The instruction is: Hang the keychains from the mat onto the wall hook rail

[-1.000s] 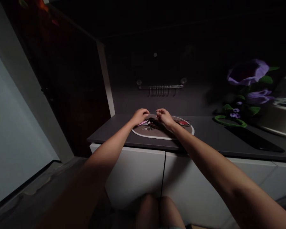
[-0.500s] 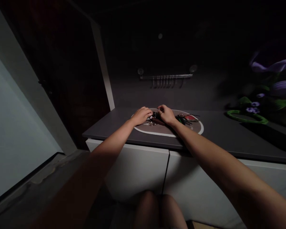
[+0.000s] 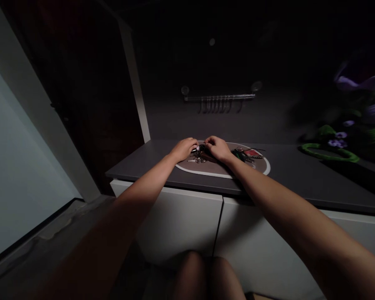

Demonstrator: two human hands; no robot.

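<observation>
A bunch of keys lies on an oval brown mat with a white rim. Over the mat's left part, my left hand is closed, its fingertips on shiny metal that looks like keys, beside a small pale round piece. Just to the right, my right hand has its thumb and fingers bent together at a dark cluster between the hands; what they hold is too dark to make out. A brown strap-like piece lies below the right fingers. Right of that hand are a red tag and dark green items.
A clear rail with several hooks is fixed to the dark wall behind the grey counter. At the right stand purple flowers with a green fuzzy loop. White cabinet doors are below the counter.
The camera view has shifted slightly. My left fingers have moved a little, and the shiny metal and pale round piece show more clearly at their tips. My right hand stays nearly in place.
</observation>
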